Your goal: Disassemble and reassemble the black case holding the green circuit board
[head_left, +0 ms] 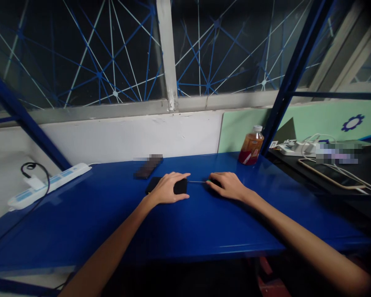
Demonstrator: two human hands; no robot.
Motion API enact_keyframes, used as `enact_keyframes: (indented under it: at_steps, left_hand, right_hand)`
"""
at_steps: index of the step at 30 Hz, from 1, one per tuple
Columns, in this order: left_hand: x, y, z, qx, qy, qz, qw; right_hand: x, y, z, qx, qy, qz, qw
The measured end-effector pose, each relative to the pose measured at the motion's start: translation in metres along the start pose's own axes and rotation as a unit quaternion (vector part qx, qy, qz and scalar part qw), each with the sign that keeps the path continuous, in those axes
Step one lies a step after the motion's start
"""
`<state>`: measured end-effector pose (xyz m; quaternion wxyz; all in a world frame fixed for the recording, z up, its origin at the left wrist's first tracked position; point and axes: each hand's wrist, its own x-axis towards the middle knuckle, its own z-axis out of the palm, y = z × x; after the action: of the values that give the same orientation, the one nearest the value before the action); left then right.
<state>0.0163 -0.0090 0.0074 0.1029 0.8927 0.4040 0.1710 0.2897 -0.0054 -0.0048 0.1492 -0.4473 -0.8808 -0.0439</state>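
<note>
A flat black rectangular object (180,187), its exact kind unclear, lies on the blue table (204,222). Across it is my left hand (167,187), thumb at the near long edge and fingers at the far one, holding it from above; the hand covers its middle. To the right, my right hand (227,185) is closed around the dark handle of a screwdriver, with a bit of green showing. Its thin metal shaft (198,182) points left, low over the table, its end close to the black object's right edge. Most of the handle is hidden by my fingers.
Behind my left hand lies a dark phone-like slab (149,166), partly blurred out. A drink bottle (251,146) with a white cap stands at the back right. A white power strip (51,185) with a black cable sits left. Another phone (330,173) lies on the right-hand table.
</note>
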Motion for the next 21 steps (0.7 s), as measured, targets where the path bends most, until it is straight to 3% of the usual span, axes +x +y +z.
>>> enact_keyframes:
  at_steps: [7,11,21]
  left_hand:
    - [0.0002,-0.0017,0.0007,0.002,-0.003,0.003,1.0]
    - [0.0006,-0.0023,0.0011,0.001,0.001,0.01,1.0]
    - [0.0005,-0.0001,-0.0007,0.005,0.002,0.013,1.0]
  right_hand:
    - [-0.0002,0.007,-0.0004,-0.007,0.023,-0.013,1.0]
    - [-0.0004,0.0069,0.0021,0.016,0.003,-0.025,1.0]
    - [0.0012,0.0013,0.0003,0.032,0.01,0.014,0.999]
